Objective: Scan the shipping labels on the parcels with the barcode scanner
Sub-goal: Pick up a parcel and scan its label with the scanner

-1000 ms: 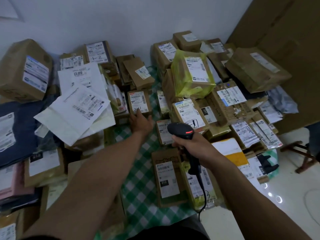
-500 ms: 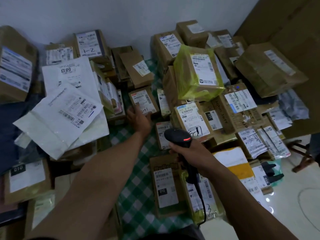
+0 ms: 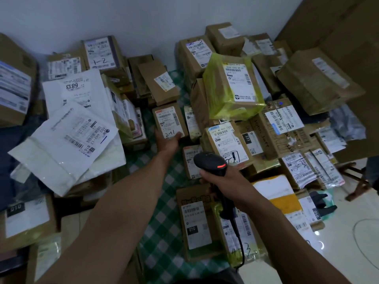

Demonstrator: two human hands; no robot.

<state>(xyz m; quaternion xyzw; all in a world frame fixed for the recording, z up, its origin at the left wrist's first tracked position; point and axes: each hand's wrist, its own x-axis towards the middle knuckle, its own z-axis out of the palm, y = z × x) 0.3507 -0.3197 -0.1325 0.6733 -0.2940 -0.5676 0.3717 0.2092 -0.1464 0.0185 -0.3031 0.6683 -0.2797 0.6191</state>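
Left hand (image 3: 166,141): the near edge of the small carton (image 3: 170,119) marked "2-1" is gripped, the thumb laid on its shipping label (image 3: 167,128); the other fingers are hidden beneath
Right hand (image 3: 225,179): fingers are wrapped round the handle of the barcode scanner (image 3: 210,163), whose red light is lit
Carton's place: at 11 o'clock from the scanner head, apart from it, at the far end of the checked cloth (image 3: 164,201)
Change: a second ago the carton was only being reached for; it has since been taken hold of, while the scanner has been kept much where it was
Meaning: this carton is judged the next to be scanned; the scanner must first be swung toward 11 o'clock
Neighbour: a yellow-taped parcel (image 3: 231,89) is stacked at 1 o'clock
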